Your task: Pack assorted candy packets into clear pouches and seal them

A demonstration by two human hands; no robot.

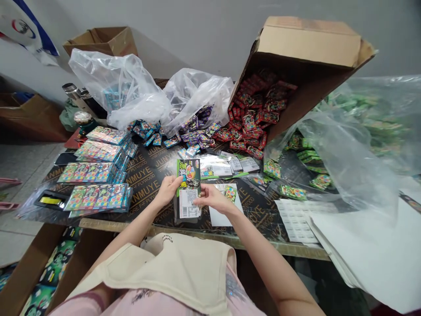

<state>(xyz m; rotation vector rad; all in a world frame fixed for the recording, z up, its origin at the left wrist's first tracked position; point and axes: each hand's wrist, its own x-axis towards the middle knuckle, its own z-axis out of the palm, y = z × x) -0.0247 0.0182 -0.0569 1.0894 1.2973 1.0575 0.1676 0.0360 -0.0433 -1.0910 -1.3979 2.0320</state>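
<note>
Upright in front of me is a flat packet (188, 179), black and green printed at the top, with a white barcode label below. It seems to have a clear plastic sleeve. My left hand (168, 191) pinches its left edge, and my right hand (213, 198) grips the right edge, thumb by the label. Just right of the packet a small green box (230, 193) lies on a white sheet (219, 216). Similar flat packets (214, 166) lie behind it. The fingertips behind the packet are hidden.
Stacks of filled packets (98, 196) stand at left. Blue boxes (148, 131), purple boxes (199, 137) and red boxes (250, 125) lie in heaps at the back, the red ones spilling from a tipped carton (309, 41). At right are green boxes (309, 156), plastic bags and a label sheet (294, 219).
</note>
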